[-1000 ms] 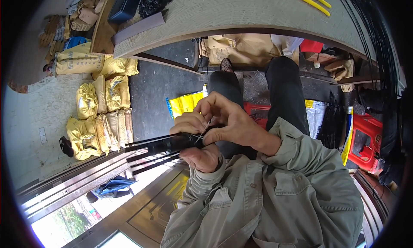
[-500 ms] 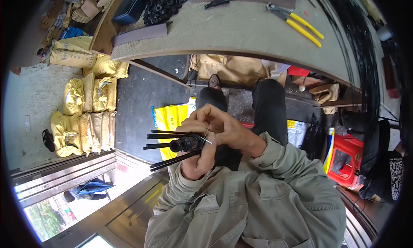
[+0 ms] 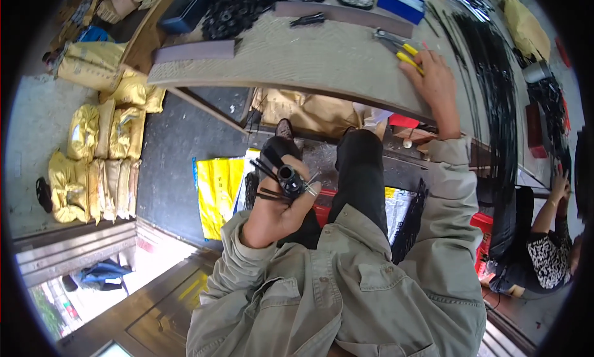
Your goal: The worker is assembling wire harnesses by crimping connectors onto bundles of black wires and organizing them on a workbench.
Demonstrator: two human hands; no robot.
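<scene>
My left hand (image 3: 277, 213) is closed round a black hollow hub with several thin black rods (image 3: 289, 178), held above my lap. A fine silvery wire (image 3: 312, 185) sticks out of the hub near my thumb. Over the workbench, my right hand (image 3: 440, 87) reaches far forward, its fingers closed on the yellow handles of a pair of pincers (image 3: 388, 40). The metal jaws lie on the bench top, pointing away to the left. Part of the handles is hidden under the fingers.
On the bench (image 3: 322, 66) lie a pile of black parts (image 3: 232, 16), a small black piece (image 3: 307, 19) and a blue box (image 3: 401, 5). Long black rods (image 3: 492, 78) cover its right side. Yellow sacks (image 3: 86, 131) stack at left; another person (image 3: 550, 245) sits at right.
My right hand has left the hub and wire, moved forward and right to the bench, and taken hold of the pincers. My left hand keeps the hub, now tilted more upward.
</scene>
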